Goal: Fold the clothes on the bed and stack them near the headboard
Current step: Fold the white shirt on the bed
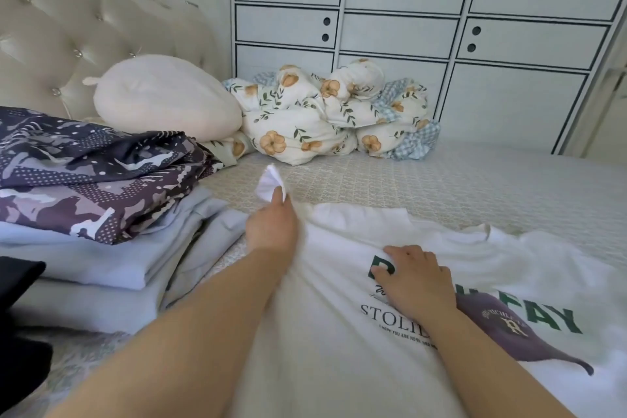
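Observation:
A white T-shirt (339,343) with green and black lettering lies spread on the bed in front of me. My left hand (271,227) pinches a bunched corner of its white fabric and holds it lifted at the shirt's upper left. My right hand (414,278) lies flat, fingers spread, pressing on the printed chest. A purple printed shape (509,329) shows beside my right wrist. To the left sits a stack of folded clothes: pale blue garments (112,265) with a purple camouflage-patterned piece (88,173) on top, close to the tufted headboard (68,27).
A cream pillow (163,98) and a bundled floral quilt (332,112) lie at the bed's far side against a white wardrobe (407,10). A dark garment (20,316) sits at the left edge. Patterned mattress cover (441,180) stretches beyond the shirt.

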